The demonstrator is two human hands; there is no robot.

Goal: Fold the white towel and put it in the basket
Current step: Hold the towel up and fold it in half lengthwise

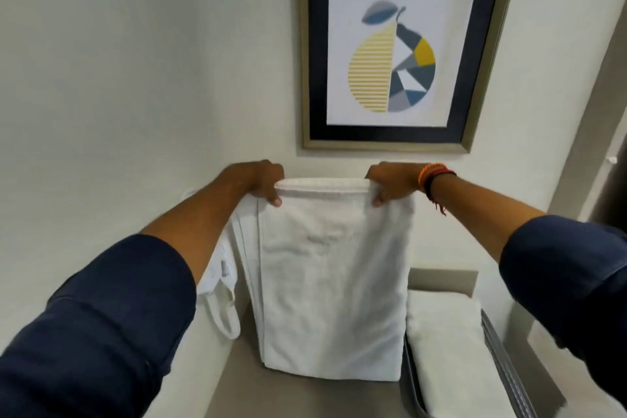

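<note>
A white towel hangs in front of me, doubled over lengthwise, its lower edge just above a beige counter. My left hand pinches the towel's top left corner. My right hand pinches the top right corner, and the top edge is stretched flat between them. A grey basket stands at the lower right, beside the hanging towel. Inside it lies a folded white towel.
A framed picture of a pear hangs on the wall above my hands. Another white cloth with a loop lies against the wall at the left of the counter. The wall is close behind the towel.
</note>
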